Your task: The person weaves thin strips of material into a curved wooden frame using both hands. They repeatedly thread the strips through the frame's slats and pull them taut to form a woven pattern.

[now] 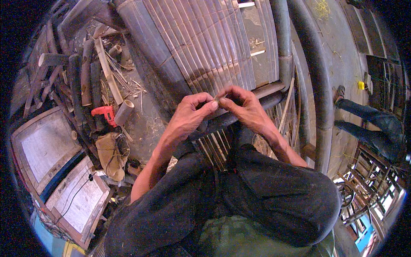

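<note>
Thumbs and fingertips of my left hand (pixel 190 112) and my right hand (pixel 247 108) meet in a pinch over the near end of a bamboo frame. Something small and thin sits between them, too small to name. Below my fingertips runs the frame's dark near crossbar (pixel 246 107). Beyond my hands stretches a panel of bamboo slats (pixel 201 38), laid side by side and crossed by thin ties. The fingers curl inward, and part of the grip is hidden.
Bamboo offcuts (pixel 87 73) and split strips (pixel 109 73) litter the floor to the left, beside a red power tool (pixel 104 113). Two framed panels (pixel 48 141) lie at the lower left. Thick bamboo poles (pixel 319 85) run along the right. A person's legs (pixel 372 124) show at the far right.
</note>
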{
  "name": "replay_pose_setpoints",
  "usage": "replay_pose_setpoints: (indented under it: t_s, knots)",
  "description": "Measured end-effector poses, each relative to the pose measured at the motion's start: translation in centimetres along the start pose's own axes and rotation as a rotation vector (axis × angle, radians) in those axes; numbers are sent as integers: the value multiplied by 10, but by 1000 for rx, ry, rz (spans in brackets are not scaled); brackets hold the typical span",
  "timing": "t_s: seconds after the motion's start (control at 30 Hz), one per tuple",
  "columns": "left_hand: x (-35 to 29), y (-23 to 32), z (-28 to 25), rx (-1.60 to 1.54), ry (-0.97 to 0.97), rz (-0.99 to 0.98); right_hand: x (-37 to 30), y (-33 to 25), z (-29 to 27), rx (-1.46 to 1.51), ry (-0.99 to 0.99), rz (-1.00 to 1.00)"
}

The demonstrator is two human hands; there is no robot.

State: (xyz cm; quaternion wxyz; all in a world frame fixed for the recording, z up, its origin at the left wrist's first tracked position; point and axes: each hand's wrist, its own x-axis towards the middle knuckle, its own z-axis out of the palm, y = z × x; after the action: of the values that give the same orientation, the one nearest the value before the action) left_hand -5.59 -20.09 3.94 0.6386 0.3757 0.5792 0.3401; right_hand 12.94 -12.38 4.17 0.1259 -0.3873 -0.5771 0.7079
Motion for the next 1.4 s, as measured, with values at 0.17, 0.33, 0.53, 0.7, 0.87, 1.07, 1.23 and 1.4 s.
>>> replay_pose_setpoints:
  t_s: [0.17, 0.33, 0.53, 0.7, 0.87, 1.07, 1.23, 1.4]
  knots:
    - [0, -3, -3, 97, 4, 62, 5, 5, -6, 129, 118, 76]
    - [-7, 5, 2, 152, 60, 75, 14, 18, -12, 285, 159, 59]
    - [-16, 23, 18, 185, 226, 124, 13, 3, -9, 448, 277, 75]
    - [-16, 20, 28, 220, 295, 147, 16, 11, -20, 889, 377, 209]
    - [-11, 14, 35, 237, 342, 276, 34, -7, -8, 1198, 263, 226]
    - [-17, -2, 44, 197, 252, 275, 30, -6, 8, 1008, 473, 236]
    - [-5, -40, 26, 763, 48, 419, 18, 51, -27, -228, 569, -57]
    - [8, 11, -8, 1022, -120, 430, 24, 48, -68, -691, 923, -411]
